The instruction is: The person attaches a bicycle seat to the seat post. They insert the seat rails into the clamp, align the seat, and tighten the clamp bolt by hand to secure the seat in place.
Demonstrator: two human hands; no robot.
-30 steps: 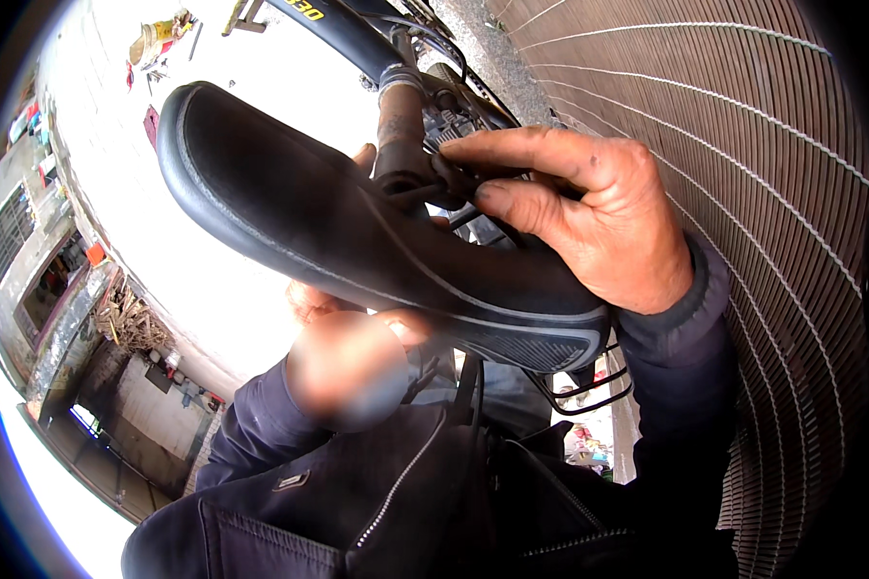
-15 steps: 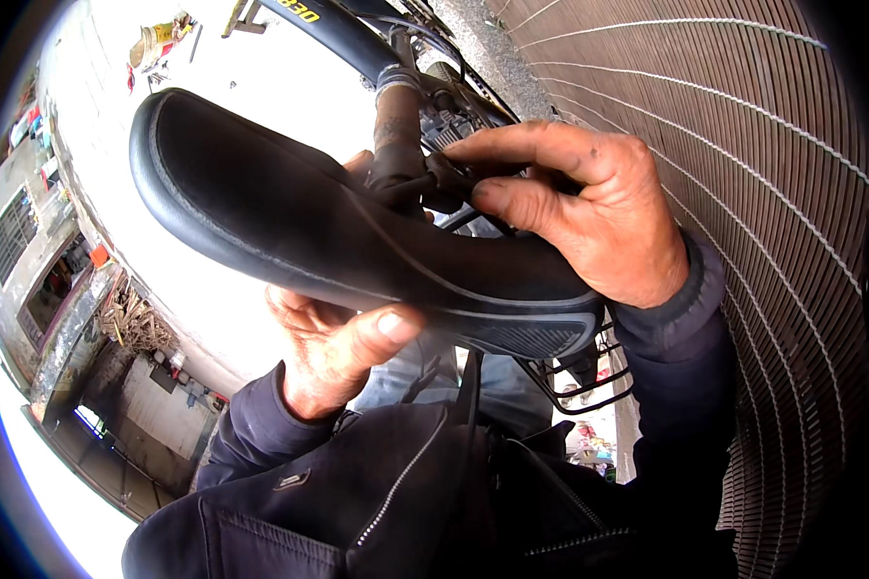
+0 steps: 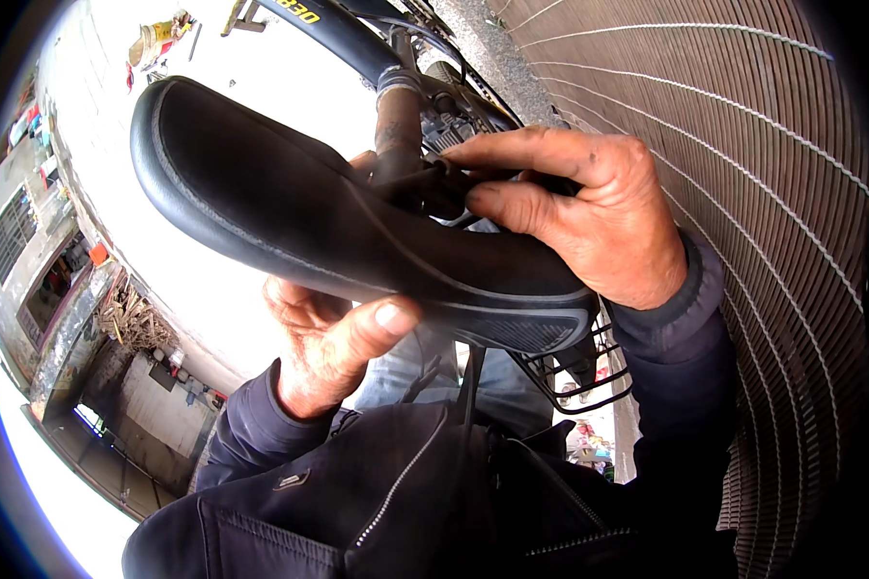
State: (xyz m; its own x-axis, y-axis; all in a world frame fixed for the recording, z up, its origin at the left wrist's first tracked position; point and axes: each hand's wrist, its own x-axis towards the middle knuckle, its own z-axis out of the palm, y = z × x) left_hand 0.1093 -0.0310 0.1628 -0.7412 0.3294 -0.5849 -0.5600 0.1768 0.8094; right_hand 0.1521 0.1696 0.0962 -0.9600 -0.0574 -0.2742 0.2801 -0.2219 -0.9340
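Note:
A black bicycle saddle (image 3: 261, 183) with grey piping lies tilted across the middle of the view. My left hand (image 3: 323, 352) grips it from beneath, its thumb pressed along the near side and fingertips showing past the far edge. Behind the saddle rises a worn, brownish seat post (image 3: 398, 125), topped by a dark saddle clamp (image 3: 442, 193). On that clamp my right hand (image 3: 608, 207) closes thumb and forefinger, while its palm sits by the saddle's right end. The other right fingers and the underside of the saddle are hidden.
A black and yellow bicycle frame (image 3: 343, 43) runs away at the top. Close on the right stands a brown slatted screen (image 3: 734, 125) laced with white cord. A black wire rack (image 3: 589, 400) shows below the saddle; a bundle of sticks (image 3: 135, 318) lies far left.
The saddle has tilted slightly, its left end rising and its right end shifting a little left. Both hands keep their hold, and my right thumb has moved slightly left on the clamp.

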